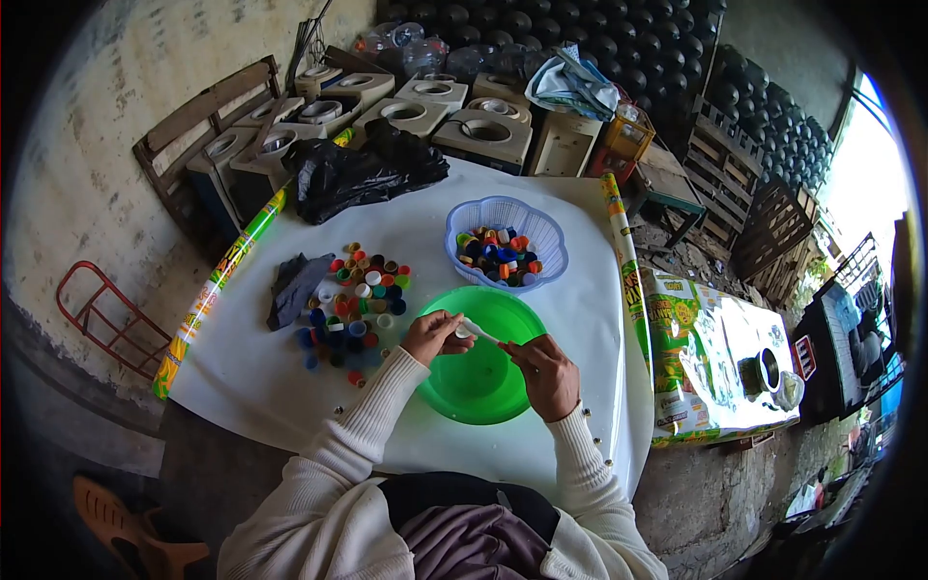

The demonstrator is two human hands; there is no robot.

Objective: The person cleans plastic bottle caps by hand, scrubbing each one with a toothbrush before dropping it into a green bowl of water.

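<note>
Covering the counter (580, 319): a white sheet. On it, at the near edge, the green bowl (483, 396). At 12 o'clock from it, just apart, the blue basket (488, 213) of mixed caps. At 9 to 10 o'clock, beside the bowl, a loose pile of coloured caps (358, 309); a dark cloth (293, 285) lies at its far-left side. Both hands are over the bowl. The left hand (430, 335): grip closed, fingertips pinching a small white cap (465, 332). The right hand (548, 375): grip closed around a thin white stick (491, 337), tip at the cap.
</note>
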